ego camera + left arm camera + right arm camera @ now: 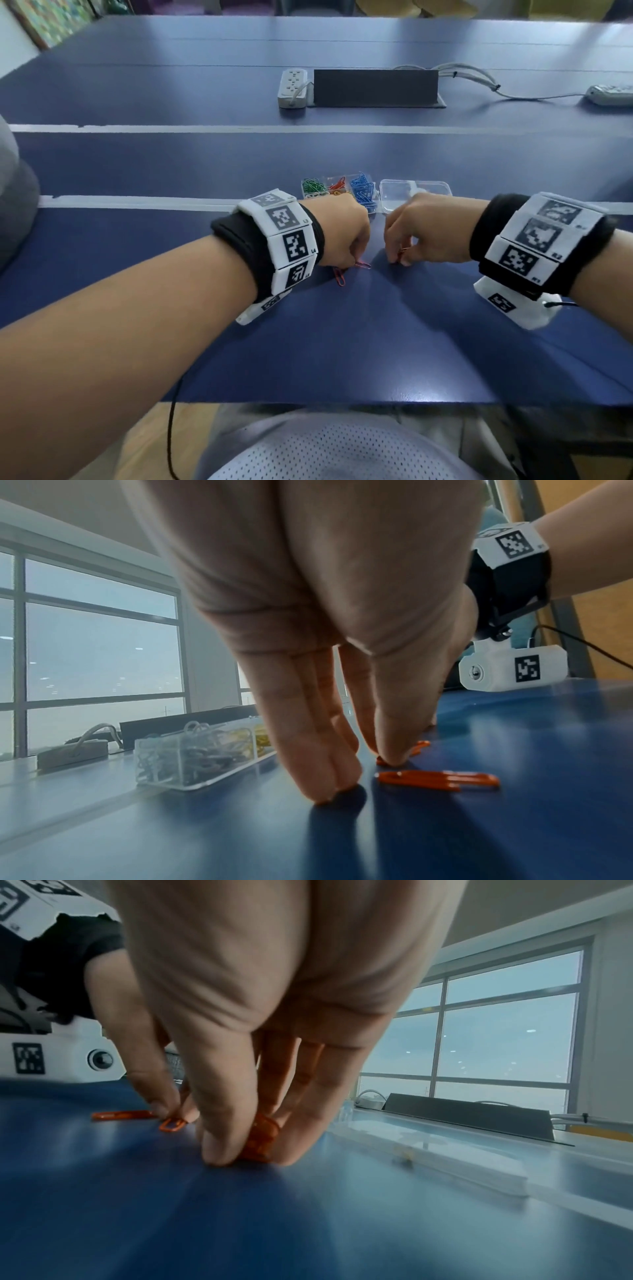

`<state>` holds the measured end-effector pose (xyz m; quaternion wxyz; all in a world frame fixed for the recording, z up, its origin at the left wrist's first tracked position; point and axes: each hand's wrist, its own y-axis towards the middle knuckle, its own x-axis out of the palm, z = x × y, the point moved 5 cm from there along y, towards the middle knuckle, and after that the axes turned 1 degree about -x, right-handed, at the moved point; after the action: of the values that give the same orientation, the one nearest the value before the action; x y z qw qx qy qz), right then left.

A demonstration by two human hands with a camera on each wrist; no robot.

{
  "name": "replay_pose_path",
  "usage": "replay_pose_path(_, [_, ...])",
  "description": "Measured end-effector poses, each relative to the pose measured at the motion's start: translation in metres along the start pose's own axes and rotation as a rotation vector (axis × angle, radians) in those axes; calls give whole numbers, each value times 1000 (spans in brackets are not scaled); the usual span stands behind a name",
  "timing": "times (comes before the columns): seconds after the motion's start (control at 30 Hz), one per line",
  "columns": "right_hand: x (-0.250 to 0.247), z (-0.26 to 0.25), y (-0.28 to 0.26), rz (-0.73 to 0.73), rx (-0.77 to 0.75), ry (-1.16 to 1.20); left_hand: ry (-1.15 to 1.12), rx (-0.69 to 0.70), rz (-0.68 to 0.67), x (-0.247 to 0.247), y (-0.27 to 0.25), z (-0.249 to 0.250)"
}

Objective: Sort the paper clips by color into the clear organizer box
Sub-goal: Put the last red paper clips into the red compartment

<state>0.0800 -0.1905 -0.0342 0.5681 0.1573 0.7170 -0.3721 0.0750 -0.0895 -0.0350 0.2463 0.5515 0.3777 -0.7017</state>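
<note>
Nearest, leaves a spare clip [339, 277] flat on the table [376, 342]. Pinches an orange clip [362, 264] with left hand [342, 233], clamps an orange bundle [260, 1137] in right hand [431, 233]. Probably light, thin, slippery: best nipped edgewise. Beyond, organizer box [303, 190] waiting.

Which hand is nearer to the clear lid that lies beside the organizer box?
Right. The right hand, pinching orange paper clips, is just in front of the lid; the left hand, pinching one orange clip, is farther left, before the organizer box.
</note>
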Motion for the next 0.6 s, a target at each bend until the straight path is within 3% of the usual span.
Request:
replay_pose_path(0.23, [4, 3, -2, -8, 84, 21, -2, -44, -21, 2, 2, 4])
replay_pose_path(0.47, [6, 4, -2, -9, 159, 60, -115, -1, -34, -2, -11, 2])
replay_pose_path(0.6, [6, 8, 0, -14, 177, 99, -39, 42, -71, 0, -22, 2])
